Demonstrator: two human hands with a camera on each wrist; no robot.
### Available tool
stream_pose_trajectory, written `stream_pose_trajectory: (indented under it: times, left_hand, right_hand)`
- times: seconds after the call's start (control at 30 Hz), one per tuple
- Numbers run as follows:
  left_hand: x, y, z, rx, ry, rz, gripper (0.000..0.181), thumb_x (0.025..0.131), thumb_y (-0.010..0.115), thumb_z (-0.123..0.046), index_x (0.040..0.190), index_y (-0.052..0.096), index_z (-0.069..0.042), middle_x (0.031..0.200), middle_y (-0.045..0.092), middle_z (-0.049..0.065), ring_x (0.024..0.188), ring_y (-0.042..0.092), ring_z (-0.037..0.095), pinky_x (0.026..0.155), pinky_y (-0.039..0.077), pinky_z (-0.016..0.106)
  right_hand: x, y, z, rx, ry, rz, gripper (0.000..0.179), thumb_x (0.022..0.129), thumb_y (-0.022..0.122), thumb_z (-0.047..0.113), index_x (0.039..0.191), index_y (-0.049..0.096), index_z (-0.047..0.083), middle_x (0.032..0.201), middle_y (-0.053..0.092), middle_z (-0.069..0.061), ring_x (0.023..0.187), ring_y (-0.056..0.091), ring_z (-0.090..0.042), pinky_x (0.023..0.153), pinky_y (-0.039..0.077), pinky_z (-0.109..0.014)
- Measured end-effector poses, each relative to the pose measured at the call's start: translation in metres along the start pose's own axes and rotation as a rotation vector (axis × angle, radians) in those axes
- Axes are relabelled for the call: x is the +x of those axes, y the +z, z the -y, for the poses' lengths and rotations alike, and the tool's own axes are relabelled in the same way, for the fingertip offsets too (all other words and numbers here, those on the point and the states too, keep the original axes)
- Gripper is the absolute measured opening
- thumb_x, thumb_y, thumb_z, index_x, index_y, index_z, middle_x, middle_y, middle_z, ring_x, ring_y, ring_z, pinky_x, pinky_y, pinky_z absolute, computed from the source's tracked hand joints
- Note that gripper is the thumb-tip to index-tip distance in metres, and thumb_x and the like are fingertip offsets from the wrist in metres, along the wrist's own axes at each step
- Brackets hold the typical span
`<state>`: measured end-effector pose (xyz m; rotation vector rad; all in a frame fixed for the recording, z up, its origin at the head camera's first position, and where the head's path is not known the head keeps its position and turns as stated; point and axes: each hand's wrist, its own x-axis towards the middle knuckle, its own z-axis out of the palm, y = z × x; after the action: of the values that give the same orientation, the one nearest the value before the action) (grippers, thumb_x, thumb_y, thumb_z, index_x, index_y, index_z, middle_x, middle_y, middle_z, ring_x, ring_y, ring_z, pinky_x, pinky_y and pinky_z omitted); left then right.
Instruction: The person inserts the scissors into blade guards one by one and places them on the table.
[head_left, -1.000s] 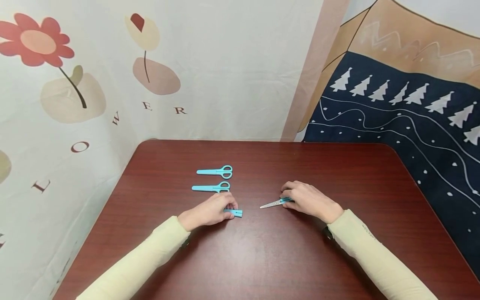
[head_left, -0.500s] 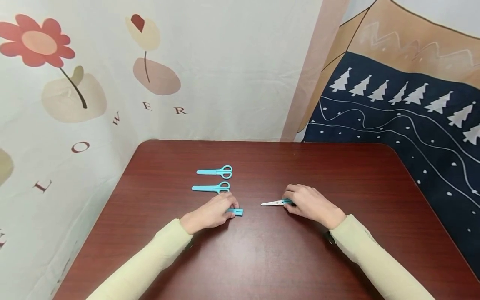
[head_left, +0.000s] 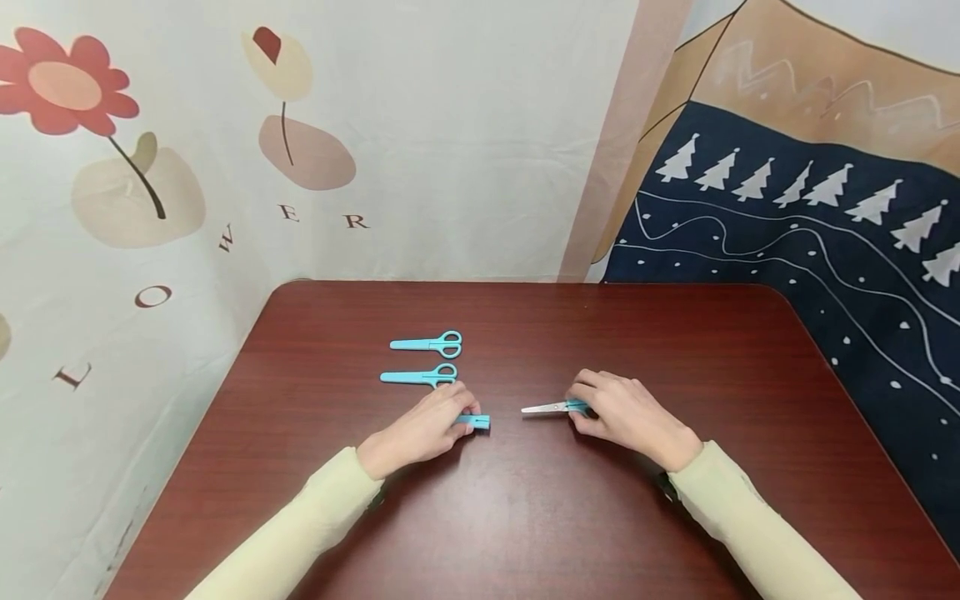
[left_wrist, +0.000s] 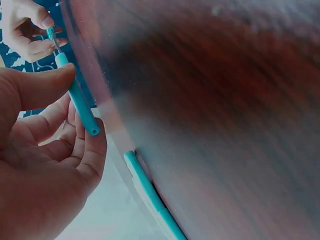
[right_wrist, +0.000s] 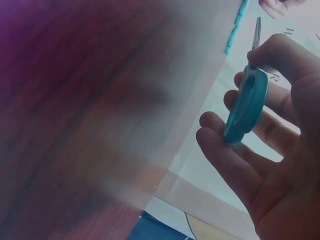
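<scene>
My left hand [head_left: 423, 423] pinches a light-blue scissors sheath [head_left: 480, 422] between thumb and fingers, its slotted end pointing right. In the left wrist view the sheath [left_wrist: 82, 107] runs from the thumb past the fingertips. Across a short gap, my right hand [head_left: 630, 415] holds a pair of scissors [head_left: 547, 408] by the blue handles, blades closed and aimed left toward the sheath. The right wrist view shows the scissors' handle [right_wrist: 247, 102] between thumb and fingers; the fingers cover part of it.
Two sheathed light-blue scissors lie behind the left hand: the farther pair [head_left: 426, 344] and the nearer pair [head_left: 417, 377], whose lower loop is partly hidden by that hand. The brown table [head_left: 525, 517] ends at printed fabric hangings [head_left: 465, 150].
The sheath has shifted slightly right in the left hand. The right hand has drawn a little rightward and turned the scissors' blades nearer to level.
</scene>
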<state>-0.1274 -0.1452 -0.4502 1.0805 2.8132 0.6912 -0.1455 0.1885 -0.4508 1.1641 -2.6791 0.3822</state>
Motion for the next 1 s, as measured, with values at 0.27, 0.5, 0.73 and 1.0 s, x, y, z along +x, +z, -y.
stream_pose_trajectory:
  times: [0.27,0.5,0.73,1.0]
  left_hand:
    - [-0.006,-0.002,-0.003,-0.030,0.009,-0.097,0.016,0.092,0.077,-0.004,0.103,0.067,-0.009,0.098,0.058,-0.001,0.093,0.055,0.018,0.086,0.049,0.034]
    - [-0.012,-0.003,-0.003,-0.041,-0.020,-0.131,0.017,0.092,0.077,-0.005,0.103,0.065,-0.010,0.098,0.058,-0.002,0.094,0.055,0.017,0.087,0.049,0.035]
    - [-0.013,-0.002,-0.007,-0.037,-0.006,-0.182,0.016,0.092,0.077,-0.007,0.103,0.067,-0.010,0.096,0.057,-0.004,0.092,0.053,0.016,0.085,0.047,0.034]
    - [-0.014,0.000,-0.015,-0.049,-0.004,-0.259,0.022,0.088,0.081,-0.005,0.104,0.067,-0.011,0.098,0.059,-0.004,0.090,0.052,0.015,0.079,0.047,0.033]
  right_hand:
    - [-0.004,-0.002,0.005,0.015,-0.007,-0.059,0.010,0.086,0.080,0.017,0.092,0.071,0.018,0.093,0.059,0.008,0.074,0.053,-0.007,0.055,0.047,-0.022]
    - [-0.006,-0.002,0.010,0.023,0.009,-0.084,0.012,0.087,0.080,0.019,0.095,0.071,0.017,0.094,0.060,0.008,0.074,0.053,-0.007,0.057,0.049,-0.023]
    - [-0.006,-0.003,0.016,0.027,0.027,-0.101,0.016,0.087,0.080,0.020,0.101,0.073,0.015,0.098,0.061,0.007,0.078,0.055,-0.009,0.060,0.051,-0.025]
    - [-0.006,-0.005,0.020,0.038,0.015,-0.132,0.017,0.087,0.080,0.019,0.101,0.073,0.014,0.098,0.062,0.007,0.078,0.055,-0.008,0.061,0.052,-0.025]
